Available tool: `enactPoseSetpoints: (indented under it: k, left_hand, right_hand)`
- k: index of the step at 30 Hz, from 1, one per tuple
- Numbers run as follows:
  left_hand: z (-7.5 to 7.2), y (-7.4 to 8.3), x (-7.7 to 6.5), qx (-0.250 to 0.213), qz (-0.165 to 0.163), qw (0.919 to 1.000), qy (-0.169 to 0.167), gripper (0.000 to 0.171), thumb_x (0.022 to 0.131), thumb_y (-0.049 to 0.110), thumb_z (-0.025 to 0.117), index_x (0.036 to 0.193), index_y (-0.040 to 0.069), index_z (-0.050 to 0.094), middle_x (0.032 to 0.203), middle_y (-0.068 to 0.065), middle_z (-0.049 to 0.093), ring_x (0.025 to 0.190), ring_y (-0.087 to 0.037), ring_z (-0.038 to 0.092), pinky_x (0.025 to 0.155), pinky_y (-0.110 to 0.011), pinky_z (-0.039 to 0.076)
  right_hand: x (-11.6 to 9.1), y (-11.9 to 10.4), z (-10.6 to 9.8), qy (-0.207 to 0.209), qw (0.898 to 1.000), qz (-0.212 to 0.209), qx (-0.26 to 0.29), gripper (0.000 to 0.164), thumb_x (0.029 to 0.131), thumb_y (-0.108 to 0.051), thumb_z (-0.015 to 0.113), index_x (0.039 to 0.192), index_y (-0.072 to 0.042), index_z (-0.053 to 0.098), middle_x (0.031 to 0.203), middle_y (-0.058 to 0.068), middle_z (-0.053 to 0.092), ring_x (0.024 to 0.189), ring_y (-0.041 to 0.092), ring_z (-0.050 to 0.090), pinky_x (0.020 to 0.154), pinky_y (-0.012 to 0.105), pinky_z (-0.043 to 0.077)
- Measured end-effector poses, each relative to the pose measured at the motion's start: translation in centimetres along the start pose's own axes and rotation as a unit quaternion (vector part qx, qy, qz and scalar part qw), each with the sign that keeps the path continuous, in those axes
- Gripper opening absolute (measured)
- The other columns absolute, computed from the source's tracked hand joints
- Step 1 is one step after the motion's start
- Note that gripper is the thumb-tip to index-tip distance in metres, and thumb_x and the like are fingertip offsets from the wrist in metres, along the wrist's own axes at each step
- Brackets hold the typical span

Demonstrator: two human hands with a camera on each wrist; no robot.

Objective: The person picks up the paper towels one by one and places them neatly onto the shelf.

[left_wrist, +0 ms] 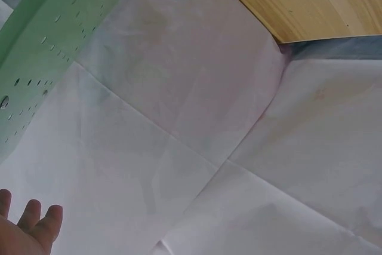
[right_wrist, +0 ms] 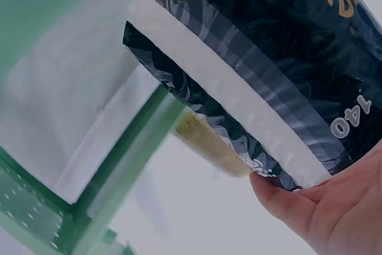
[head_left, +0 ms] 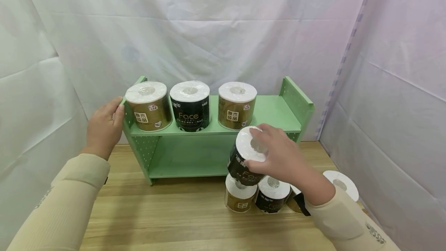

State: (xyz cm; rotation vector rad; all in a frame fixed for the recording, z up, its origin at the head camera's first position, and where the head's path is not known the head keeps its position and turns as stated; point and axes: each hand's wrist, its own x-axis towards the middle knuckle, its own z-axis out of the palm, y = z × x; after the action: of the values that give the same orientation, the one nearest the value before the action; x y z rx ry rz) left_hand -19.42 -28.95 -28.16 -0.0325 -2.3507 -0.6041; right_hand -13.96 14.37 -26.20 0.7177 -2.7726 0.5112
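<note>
Gripped in my right hand (head_left: 278, 152) is a black-wrapped toilet paper roll (right_wrist: 262, 82), tilted, in front of the shelf's right half. In the head view this roll hangs over other rolls on the table. My left hand (head_left: 104, 127) touches the left side panel of the green two-tier shelf (head_left: 275, 111) with its fingertips. Several of its fingers (left_wrist: 51, 225) look relaxed in the left wrist view. On the top tier stand a gold roll (head_left: 148, 113) at the left, a black roll (head_left: 190, 113) beside it, and another gold roll (head_left: 237, 109) near the middle.
Below the held roll, a gold roll (head_left: 240, 198) and a black roll (head_left: 272, 196) stand on the wooden table (head_left: 167, 220). Another roll is partly hidden by the right wrist, and a white-topped roll (head_left: 343, 183) stands farther right. White cloth (head_left: 209, 42) hangs behind and on both sides.
</note>
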Motion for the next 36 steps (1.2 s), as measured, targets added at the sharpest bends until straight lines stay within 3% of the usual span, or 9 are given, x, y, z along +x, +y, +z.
enactPoseSetpoints:
  k: [9, 15, 22, 36]
  left_hand:
    - [-0.1, 0.2, 0.0, 0.001, 0.000, 1.0000, 0.004, 0.044, 0.103, 0.027, 0.036, 0.135, 0.003, 0.053, 0.128, -0.029, 0.056, 0.115, -0.051, 0.050, 0.097, -0.063, 0.037]
    - [0.0, 0.1, 0.0, 0.000, 0.005, 0.9999, 0.011, 0.043, 0.103, 0.026, 0.037, 0.134, 0.002, 0.054, 0.128, -0.028, 0.056, 0.115, -0.052, 0.050, 0.097, -0.063, 0.037]
    - [0.1, 0.1, 0.0, -0.002, 0.012, 0.9998, 0.016, 0.043, 0.103, 0.025, 0.038, 0.133, 0.001, 0.055, 0.127, -0.028, 0.057, 0.114, -0.051, 0.051, 0.097, -0.063, 0.038]
    - [0.1, 0.0, 0.0, -0.002, 0.008, 0.9999, 0.012, 0.043, 0.103, 0.026, 0.036, 0.134, 0.001, 0.054, 0.126, -0.030, 0.057, 0.115, -0.051, 0.051, 0.097, -0.062, 0.037]
  right_hand:
    - [0.0, 0.6, -3.2, 0.002, 1.000, 0.007, -0.001, 0.076, 0.077, -0.039, 0.073, 0.140, -0.005, 0.050, 0.139, 0.019, 0.047, 0.124, 0.042, 0.045, 0.090, 0.061, 0.044]
    - [0.1, 0.9, -5.0, -0.010, 1.000, 0.016, -0.009, 0.079, 0.080, -0.045, 0.072, 0.143, -0.005, 0.046, 0.143, 0.022, 0.043, 0.129, 0.047, 0.039, 0.097, 0.068, 0.036]
    - [0.4, 1.4, -6.1, -0.005, 0.999, 0.026, -0.026, 0.078, 0.081, -0.046, 0.070, 0.143, -0.005, 0.045, 0.142, 0.020, 0.044, 0.127, 0.047, 0.040, 0.089, 0.070, 0.040]
    - [2.1, 2.5, -7.8, -0.005, 0.997, 0.060, -0.038, 0.081, 0.082, -0.049, 0.068, 0.145, -0.005, 0.042, 0.143, 0.020, 0.041, 0.125, 0.047, 0.039, 0.091, 0.069, 0.038]
